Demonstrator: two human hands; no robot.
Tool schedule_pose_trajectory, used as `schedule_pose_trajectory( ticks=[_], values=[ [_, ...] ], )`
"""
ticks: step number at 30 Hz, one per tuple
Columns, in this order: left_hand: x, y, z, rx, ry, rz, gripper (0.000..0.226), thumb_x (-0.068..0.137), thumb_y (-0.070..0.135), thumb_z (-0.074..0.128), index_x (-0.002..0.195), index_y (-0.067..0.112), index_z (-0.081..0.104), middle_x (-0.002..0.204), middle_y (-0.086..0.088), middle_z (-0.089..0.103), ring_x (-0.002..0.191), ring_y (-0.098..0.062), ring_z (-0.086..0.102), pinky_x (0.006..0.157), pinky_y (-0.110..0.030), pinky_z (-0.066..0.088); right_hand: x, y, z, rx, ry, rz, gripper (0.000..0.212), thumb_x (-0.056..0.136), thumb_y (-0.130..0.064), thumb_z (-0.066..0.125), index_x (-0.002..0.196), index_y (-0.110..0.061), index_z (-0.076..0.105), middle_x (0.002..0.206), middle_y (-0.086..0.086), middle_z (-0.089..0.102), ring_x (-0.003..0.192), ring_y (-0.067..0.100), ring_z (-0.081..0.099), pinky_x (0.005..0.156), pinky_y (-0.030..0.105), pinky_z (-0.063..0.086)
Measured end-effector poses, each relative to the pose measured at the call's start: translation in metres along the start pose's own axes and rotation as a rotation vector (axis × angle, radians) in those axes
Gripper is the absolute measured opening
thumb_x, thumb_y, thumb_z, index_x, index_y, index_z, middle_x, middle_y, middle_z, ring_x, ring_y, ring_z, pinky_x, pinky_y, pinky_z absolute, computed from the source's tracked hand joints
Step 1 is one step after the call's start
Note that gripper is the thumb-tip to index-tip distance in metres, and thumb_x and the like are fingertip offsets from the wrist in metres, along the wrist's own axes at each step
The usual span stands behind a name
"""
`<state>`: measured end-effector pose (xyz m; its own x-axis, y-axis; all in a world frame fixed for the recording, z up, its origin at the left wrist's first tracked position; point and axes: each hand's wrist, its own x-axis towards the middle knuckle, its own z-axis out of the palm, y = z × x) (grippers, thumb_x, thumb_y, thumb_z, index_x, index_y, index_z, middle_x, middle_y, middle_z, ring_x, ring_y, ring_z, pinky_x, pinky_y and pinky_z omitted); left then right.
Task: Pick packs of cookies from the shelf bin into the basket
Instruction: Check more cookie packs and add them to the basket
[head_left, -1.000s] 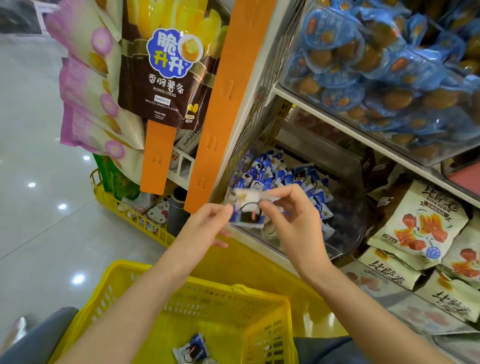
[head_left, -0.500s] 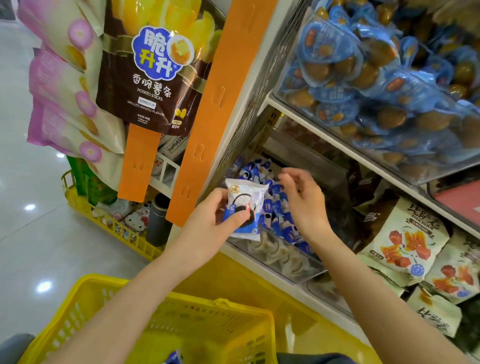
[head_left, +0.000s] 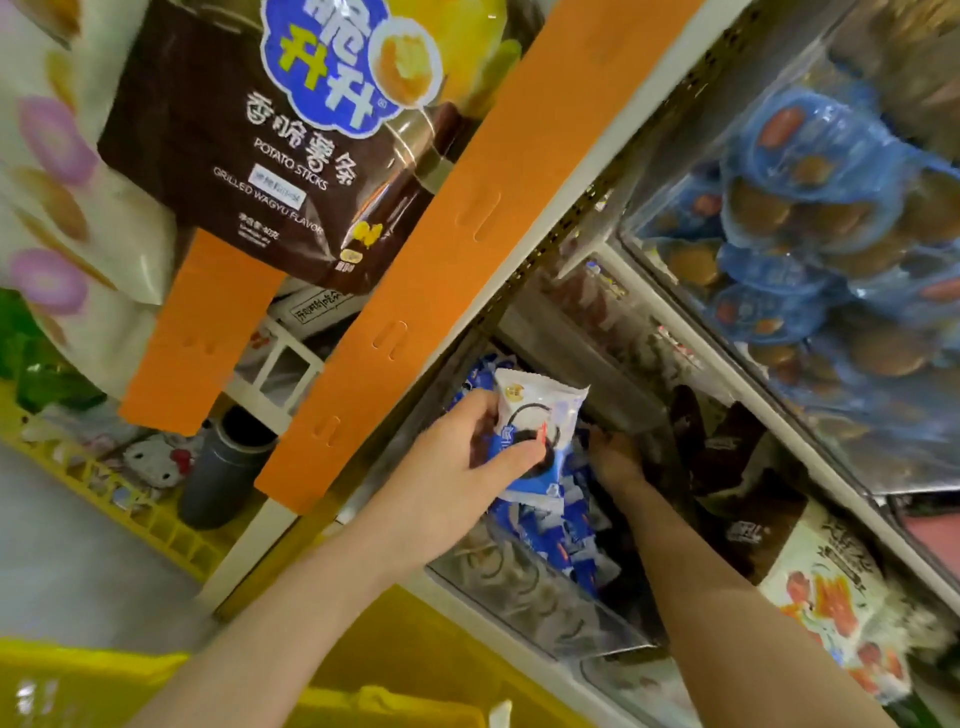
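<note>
Left hand (head_left: 457, 467) is up at the shelf with one cookie pack (head_left: 540, 410) pinched between thumb and fingers, held just above the shelf bin (head_left: 519, 587). Right hand (head_left: 618, 460) is deep inside that bin, fingertips buried among the blue packs (head_left: 561, 540) at the back. It is too dark and blurred there to tell whether those fingers are clenched on a pack or loose.

Here is the danger. The left grip covers only the lower half of a slick wrapper, and the basket (head_left: 104, 691) sits far below at the bottom edge, barely in view. A loose pinch on the way down could send the pack to the floor. The right forearm lies over the bin's clear front wall, so a quick pull-out may drag neighbouring packs over the lip. Dark brown packets (head_left: 727, 447) sit just beside that hand, so a blind grab could take the wrong snack.
</note>
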<state>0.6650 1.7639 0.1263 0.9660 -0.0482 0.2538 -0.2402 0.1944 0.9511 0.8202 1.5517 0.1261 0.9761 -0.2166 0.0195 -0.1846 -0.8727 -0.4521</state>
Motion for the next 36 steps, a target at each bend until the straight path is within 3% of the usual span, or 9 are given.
schedule_pose_trajectory(
  ticks=[3,7,12,18,22,26,30,33,36],
  values=[
    [0.006,-0.002,-0.001,-0.076,-0.015,0.026,0.016,0.087,0.033,0.058,0.090,0.047,0.050,0.095,0.043,0.056,0.091,0.019,0.053,0.072,0.003,0.039,0.008,0.001,-0.001,0.023,-0.004,0.114,0.039,0.097,-0.026,0.043,0.114,0.005,0.058,0.120,0.022,0.058,0.097,0.025,0.055,0.073,0.023,0.034],
    [0.009,-0.003,-0.002,-0.168,-0.023,0.041,0.020,0.087,0.027,0.058,0.094,0.045,0.051,0.094,0.038,0.060,0.092,0.019,0.055,0.063,0.001,0.042,0.014,0.001,-0.001,0.092,-0.093,0.167,0.025,0.091,-0.016,0.056,0.108,0.001,0.063,0.114,0.024,0.063,0.098,0.034,0.061,0.091,0.044,0.049],
    [0.009,-0.002,-0.003,-0.210,-0.014,0.020,0.019,0.087,0.024,0.058,0.094,0.040,0.052,0.089,0.036,0.059,0.087,0.021,0.055,0.060,0.002,0.041,0.010,-0.001,-0.005,0.144,-0.200,0.230,0.022,0.092,-0.021,0.055,0.110,-0.010,0.059,0.086,0.008,0.061,0.072,0.020,0.056,0.056,0.025,0.042],
    [0.004,0.001,0.001,-0.198,0.050,-0.039,0.015,0.088,0.026,0.056,0.101,0.033,0.056,0.100,0.018,0.066,0.090,0.010,0.061,0.069,-0.002,0.044,-0.008,-0.025,-0.020,0.133,0.285,0.051,0.025,0.098,-0.016,0.042,0.107,-0.002,0.060,0.101,0.015,0.060,0.077,0.021,0.055,0.063,0.014,0.038],
    [-0.006,0.007,0.008,-0.234,0.069,-0.076,0.012,0.090,0.031,0.048,0.097,0.039,0.054,0.089,0.030,0.067,0.086,0.016,0.060,0.064,0.000,0.043,-0.054,-0.043,-0.044,0.129,0.446,-0.250,0.022,0.096,-0.017,0.047,0.101,0.000,0.060,0.100,0.015,0.062,0.086,0.022,0.056,0.063,0.012,0.027],
    [-0.015,0.013,0.018,-0.327,0.111,-0.155,0.016,0.093,0.040,0.038,0.100,0.047,0.051,0.098,0.025,0.065,0.090,0.014,0.059,0.069,-0.008,0.044,-0.112,-0.051,-0.055,0.533,0.104,-0.246,0.012,0.094,-0.017,0.051,0.086,-0.011,0.057,0.082,0.004,0.067,0.071,0.013,0.063,0.067,0.023,0.051],
    [-0.025,0.022,0.029,-0.514,0.112,-0.259,0.031,0.093,0.042,0.033,0.122,0.041,0.044,0.119,0.000,0.063,0.104,-0.019,0.064,0.090,-0.046,0.051,-0.153,-0.053,-0.054,0.658,-0.308,-0.214,0.005,0.094,-0.013,0.051,0.098,-0.012,0.052,0.086,0.006,0.067,0.066,0.009,0.067,0.055,0.022,0.055],
    [-0.034,0.024,0.034,-0.487,0.067,-0.318,0.037,0.090,0.046,0.034,0.126,0.043,0.043,0.115,0.003,0.066,0.098,-0.022,0.067,0.092,-0.052,0.048,-0.164,-0.056,-0.056,0.532,-0.349,-0.343,0.016,0.095,-0.030,0.045,0.101,-0.019,0.055,0.092,0.003,0.066,0.076,0.012,0.067,0.066,0.030,0.058],
    [-0.039,0.024,0.037,-0.304,0.060,-0.349,0.037,0.086,0.053,0.039,0.123,0.046,0.042,0.110,0.014,0.065,0.099,-0.015,0.064,0.097,-0.047,0.045,-0.168,-0.062,-0.058,0.276,-0.321,-0.449,0.050,0.088,-0.051,0.044,0.089,-0.004,0.059,0.086,0.017,0.060,0.080,0.029,0.059,0.077,0.046,0.049]
  ],
)
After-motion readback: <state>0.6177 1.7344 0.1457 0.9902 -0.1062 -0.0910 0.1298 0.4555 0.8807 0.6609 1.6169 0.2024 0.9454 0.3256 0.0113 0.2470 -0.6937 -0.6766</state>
